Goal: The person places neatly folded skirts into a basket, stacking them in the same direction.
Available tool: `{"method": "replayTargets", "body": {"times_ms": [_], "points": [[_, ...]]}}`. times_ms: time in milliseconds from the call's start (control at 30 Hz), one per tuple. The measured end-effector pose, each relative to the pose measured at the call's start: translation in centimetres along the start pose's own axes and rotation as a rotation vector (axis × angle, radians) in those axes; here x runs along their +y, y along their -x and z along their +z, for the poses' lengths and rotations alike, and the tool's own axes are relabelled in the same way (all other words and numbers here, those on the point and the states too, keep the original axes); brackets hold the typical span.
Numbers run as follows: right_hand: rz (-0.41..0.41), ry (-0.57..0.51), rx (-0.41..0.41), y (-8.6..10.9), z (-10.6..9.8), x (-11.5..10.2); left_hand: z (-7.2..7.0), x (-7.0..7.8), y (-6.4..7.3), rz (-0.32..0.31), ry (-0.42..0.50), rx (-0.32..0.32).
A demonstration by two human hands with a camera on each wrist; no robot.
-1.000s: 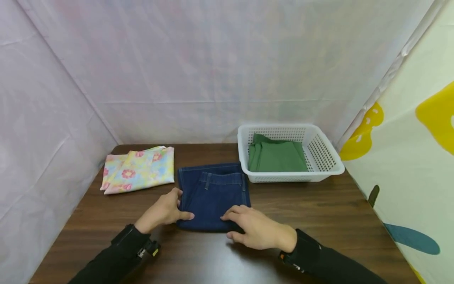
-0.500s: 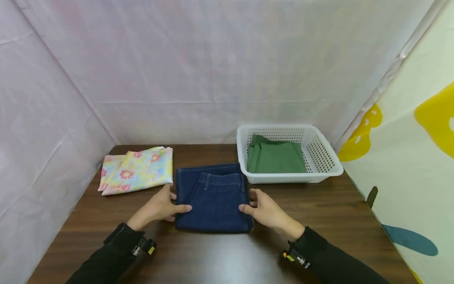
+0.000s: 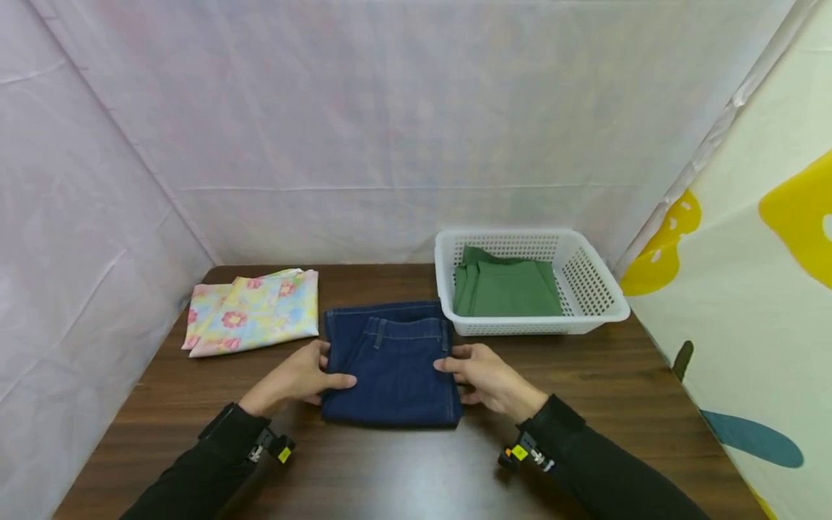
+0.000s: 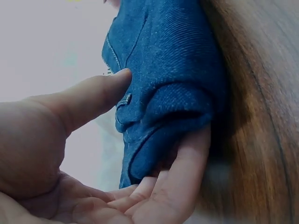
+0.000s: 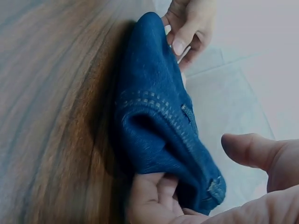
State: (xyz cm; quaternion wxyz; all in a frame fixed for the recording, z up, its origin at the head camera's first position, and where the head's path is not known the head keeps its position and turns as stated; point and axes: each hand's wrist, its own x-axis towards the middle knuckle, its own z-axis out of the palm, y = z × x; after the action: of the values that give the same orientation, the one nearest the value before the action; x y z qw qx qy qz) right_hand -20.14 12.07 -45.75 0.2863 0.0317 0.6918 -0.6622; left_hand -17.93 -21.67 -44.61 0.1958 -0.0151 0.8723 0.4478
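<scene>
Brown wood-grain table (image 3: 572,375) (folded denim (image 3: 396,379) on top), pale sheet (image 3: 390,130) behind.

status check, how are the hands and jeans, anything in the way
Left hand at left edge, thumb over top. Right hand fingers under right edge, thumb raised. Jeans folded between them. Basket crowds far right corner.

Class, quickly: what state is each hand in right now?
Left hand: holding the folded denim garment, thumb on top.
Right hand: holding its opposite side, fingers underneath.

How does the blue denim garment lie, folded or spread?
Folded: the blue denim garment makes a compact bundle, and both wrist views show layers stacked at its edges.
</scene>
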Motion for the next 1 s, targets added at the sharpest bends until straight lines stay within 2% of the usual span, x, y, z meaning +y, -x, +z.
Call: {"method": "replayTargets", "body": {"times_ms": [133,333,533,767,900,1000], "points": [[-0.007,-0.048,-0.078,-0.8,0.7,0.1,0.0,0.0,-0.2,-0.002,-0.027,-0.028],[-0.067,-0.064,-0.185,-1.8,2.0,0.6,0.4,0.0,-0.3,0.009,0.022,-0.106],[-0.138,0.018,-0.199,-1.9,2.6,1.0,0.7,-0.1,-0.1,0.002,0.043,-0.126],[-0.209,-0.013,-0.256,-1.6,3.0,0.3,0.7,0.3,0.1,0.037,0.118,-0.143],[-0.274,0.100,-0.250,-1.4,3.3,-0.5,0.4,0.2,0.5,0.048,0.165,-0.147],[-0.362,0.256,-0.236,-1.2,3.6,-0.9,0.1,0.2,0.9,0.053,0.132,-0.129]]}}
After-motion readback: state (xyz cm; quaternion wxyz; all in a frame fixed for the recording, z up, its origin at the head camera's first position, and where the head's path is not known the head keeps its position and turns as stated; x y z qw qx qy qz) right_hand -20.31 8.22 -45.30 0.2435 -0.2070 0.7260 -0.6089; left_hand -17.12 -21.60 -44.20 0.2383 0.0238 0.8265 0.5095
